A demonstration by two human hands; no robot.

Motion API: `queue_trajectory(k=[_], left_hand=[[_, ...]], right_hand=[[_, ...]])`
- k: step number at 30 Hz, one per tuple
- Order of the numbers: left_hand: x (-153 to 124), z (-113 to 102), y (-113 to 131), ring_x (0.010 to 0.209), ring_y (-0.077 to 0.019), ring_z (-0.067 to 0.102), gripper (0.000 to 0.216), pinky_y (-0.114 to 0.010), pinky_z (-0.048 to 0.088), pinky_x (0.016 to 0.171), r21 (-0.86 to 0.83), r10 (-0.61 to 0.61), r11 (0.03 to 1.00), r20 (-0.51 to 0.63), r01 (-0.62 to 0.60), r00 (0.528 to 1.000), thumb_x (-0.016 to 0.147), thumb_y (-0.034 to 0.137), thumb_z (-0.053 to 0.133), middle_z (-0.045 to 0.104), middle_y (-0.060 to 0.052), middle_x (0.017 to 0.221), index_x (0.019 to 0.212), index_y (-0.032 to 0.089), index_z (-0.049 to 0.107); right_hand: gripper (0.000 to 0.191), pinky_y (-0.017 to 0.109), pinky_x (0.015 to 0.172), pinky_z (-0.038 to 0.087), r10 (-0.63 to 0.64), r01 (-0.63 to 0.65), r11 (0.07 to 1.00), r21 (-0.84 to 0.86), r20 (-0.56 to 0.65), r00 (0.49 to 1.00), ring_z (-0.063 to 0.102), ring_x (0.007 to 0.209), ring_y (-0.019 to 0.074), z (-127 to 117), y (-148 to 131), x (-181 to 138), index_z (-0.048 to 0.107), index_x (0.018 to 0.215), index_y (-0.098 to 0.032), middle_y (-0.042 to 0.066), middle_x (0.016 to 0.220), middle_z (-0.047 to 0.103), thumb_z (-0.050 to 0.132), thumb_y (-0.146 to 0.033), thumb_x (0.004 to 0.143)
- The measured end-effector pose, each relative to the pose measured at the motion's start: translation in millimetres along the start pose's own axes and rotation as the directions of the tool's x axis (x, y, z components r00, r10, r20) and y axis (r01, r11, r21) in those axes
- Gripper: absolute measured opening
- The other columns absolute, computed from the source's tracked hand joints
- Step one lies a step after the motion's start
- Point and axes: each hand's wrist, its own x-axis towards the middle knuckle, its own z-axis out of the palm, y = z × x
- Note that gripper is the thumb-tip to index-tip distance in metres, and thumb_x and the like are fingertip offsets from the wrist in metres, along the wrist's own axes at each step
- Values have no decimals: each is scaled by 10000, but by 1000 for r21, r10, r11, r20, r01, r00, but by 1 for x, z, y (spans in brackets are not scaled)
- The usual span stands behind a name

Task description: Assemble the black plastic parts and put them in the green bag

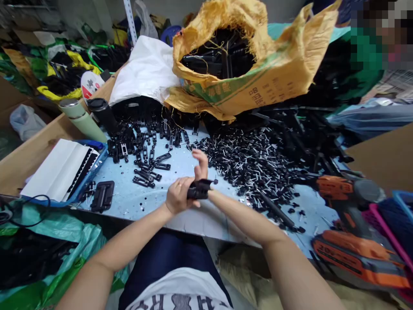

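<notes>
In the head view, a curved black plastic part [199,190] is in front of my body, just above the near edge of the table. My left hand [177,194] is closed round its left end. My right hand [201,164] meets it from the other side, with bent fingers raised above it; the part hides the palm. Left of the hands lie several slotted black plastic pieces [143,177]. To the right spreads a large heap of screws with black heads [251,159].
An orange cordless drill [358,249] lies at the right edge. A torn yellow woven sack [258,94] of black parts stands at the back. At left are a blue basket [103,156], a green tumbler [82,120], a black cup [102,114] and a black rectangular part [102,196].
</notes>
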Motion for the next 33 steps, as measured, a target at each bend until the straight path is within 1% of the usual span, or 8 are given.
queue_trajectory(k=[4,6,11,16,20,25,30,33], left_hand=[[21,28,-23,771,-249,593,733,-343,468,637,176,-49,984,436,-31,899,793,722,274,613,-146,790,1035,100,578],[30,42,-29,861,-286,579,694,-371,459,680,290,-144,957,522,-16,841,800,670,384,614,-182,876,1116,76,552],[61,40,-67,1055,-318,491,559,-464,400,861,409,-299,904,396,125,869,868,499,443,569,-194,1091,1247,88,468],[77,13,-140,1005,-317,506,241,-432,445,785,557,-583,758,348,338,734,834,250,499,584,-188,1002,968,87,615],[71,4,-163,1006,-279,528,202,-389,451,826,511,-560,796,423,323,712,839,165,466,597,-162,965,969,94,603],[40,-13,-99,940,-237,567,319,-358,462,836,286,-383,914,375,288,844,923,244,357,573,-141,1012,1170,96,494],[-16,-27,-21,911,-221,590,336,-355,492,805,106,-261,965,481,240,837,915,269,383,560,-121,1037,1215,146,471],[-40,-31,0,919,-216,599,357,-353,497,809,61,-339,935,451,350,826,921,276,370,573,-113,1039,1247,163,461]], right_hand=[[328,422,969,341,172,-132,934,-333,93,981,433,1113,255,12,68,101,458,1125,-162,144,1145,511,376,-377,891],[371,439,949,346,297,-180,845,-503,162,941,429,1114,281,22,97,141,445,1167,-129,167,1152,522,440,-354,872],[596,480,905,362,507,-274,634,-723,120,854,438,1123,342,48,139,188,364,1250,-47,239,1108,559,605,-335,787],[594,361,813,445,638,-581,702,-413,1,770,552,960,252,46,150,194,426,1193,-64,167,1033,585,668,-192,666],[547,229,525,429,715,-722,687,81,101,692,514,615,116,18,128,165,430,1186,-147,4,772,557,593,-276,679],[472,188,445,327,455,-684,611,398,531,715,367,492,55,-36,71,81,520,1061,-211,-56,699,470,592,-312,606],[326,309,627,433,336,-350,935,-53,444,831,502,680,160,-87,16,-20,546,919,-169,33,802,553,633,-335,652],[337,378,737,437,225,-9,909,-416,473,852,532,862,246,-100,-8,-77,551,1041,-164,136,1063,568,604,-334,755]])
